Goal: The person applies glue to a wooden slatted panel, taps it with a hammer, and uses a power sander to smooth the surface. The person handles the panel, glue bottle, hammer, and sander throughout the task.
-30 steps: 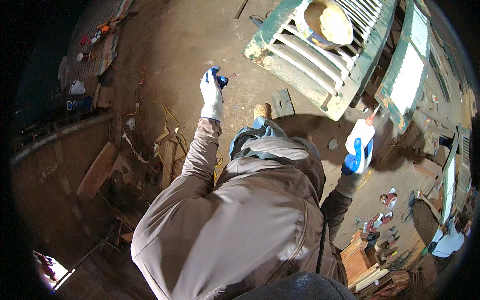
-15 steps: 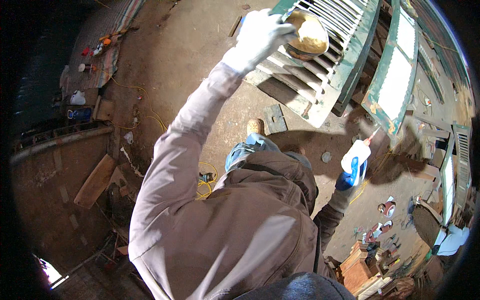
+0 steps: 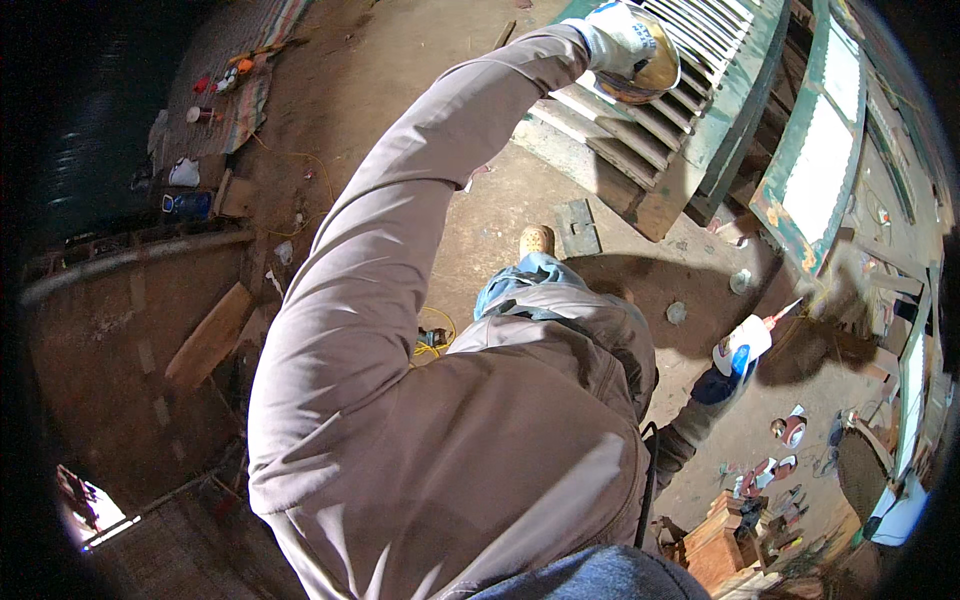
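Note:
My left hand (image 3: 622,38), in a white glove, reaches over the rim into a round bowl (image 3: 636,97) of tan powder that looks like sawdust. Its fingers are hidden behind the back of the glove. The bowl is over a slatted shutter (image 3: 734,95) with a worn green frame and pale louvres. Low on the right, my right hand (image 3: 738,372), in a blue-palmed glove, is closed around a white squeeze bottle (image 3: 745,341). The bottle's red nozzle (image 3: 782,314) has a pale tip and points up to the right, away from the shutter.
Another green-framed panel (image 3: 810,180) leans right of the shutter. A flat grey plate (image 3: 578,228) lies by my shoe (image 3: 537,240). A yellow cord (image 3: 430,349) runs beside a power tool on the floor. Stacked wood pieces (image 3: 712,545) are at lower right; a board (image 3: 210,335) is at left.
My left hand has moved right, from the bowl's rim to over its inside. My right hand has gone lower and further right with the bottle, which now tilts more to the right.

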{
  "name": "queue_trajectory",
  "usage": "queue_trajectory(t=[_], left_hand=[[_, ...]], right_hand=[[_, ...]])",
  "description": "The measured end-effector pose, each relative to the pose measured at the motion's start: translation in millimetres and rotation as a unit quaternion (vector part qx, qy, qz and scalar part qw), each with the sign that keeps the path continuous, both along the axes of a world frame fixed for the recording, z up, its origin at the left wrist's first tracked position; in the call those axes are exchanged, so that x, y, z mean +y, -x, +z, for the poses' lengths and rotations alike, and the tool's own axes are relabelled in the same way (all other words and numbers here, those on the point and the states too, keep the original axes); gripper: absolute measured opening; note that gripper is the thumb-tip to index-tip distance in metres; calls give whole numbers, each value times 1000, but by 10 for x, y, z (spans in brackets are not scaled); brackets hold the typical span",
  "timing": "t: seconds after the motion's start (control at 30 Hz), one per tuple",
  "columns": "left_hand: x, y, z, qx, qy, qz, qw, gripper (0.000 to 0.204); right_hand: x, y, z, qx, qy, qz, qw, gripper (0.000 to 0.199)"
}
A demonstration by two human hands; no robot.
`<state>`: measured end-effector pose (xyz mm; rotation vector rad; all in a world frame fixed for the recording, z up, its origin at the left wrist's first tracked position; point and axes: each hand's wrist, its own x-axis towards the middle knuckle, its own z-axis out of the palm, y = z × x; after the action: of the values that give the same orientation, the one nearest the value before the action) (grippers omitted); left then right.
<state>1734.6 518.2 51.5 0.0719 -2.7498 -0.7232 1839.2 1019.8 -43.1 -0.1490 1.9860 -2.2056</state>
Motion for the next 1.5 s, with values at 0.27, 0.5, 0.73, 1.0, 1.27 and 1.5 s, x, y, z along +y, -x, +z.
queue_trajectory(t=[0.27, 0.5, 0.73, 1.0, 1.27, 1.5], left_hand=[[-127, -849, 729, 128, 218, -50, 966, 37], [-253, -1984, 322, -62, 220, 73, 971, 19], [-234, -2238, -24, -86, 271, 105, 953, 31], [-253, -2498, 4, -114, 262, 121, 951, 37], [161, -2748, -208, -89, 296, 91, 947, 48], [-8, -2801, -173, -45, 293, 171, 940, 53]], right_hand=[[-128, -75, -30, -20, 38, 22, 999, 32], [25, 315, -436, -176, 233, 150, 945, 27], [-467, -103, 24, -46, 25, 3, 999, 48], [-111, 387, -554, -163, 234, 220, 933, 21], [-583, 11, -24, -149, 203, 160, 954, 35], [-484, -138, 5, -53, 24, 3, 998, 59]])
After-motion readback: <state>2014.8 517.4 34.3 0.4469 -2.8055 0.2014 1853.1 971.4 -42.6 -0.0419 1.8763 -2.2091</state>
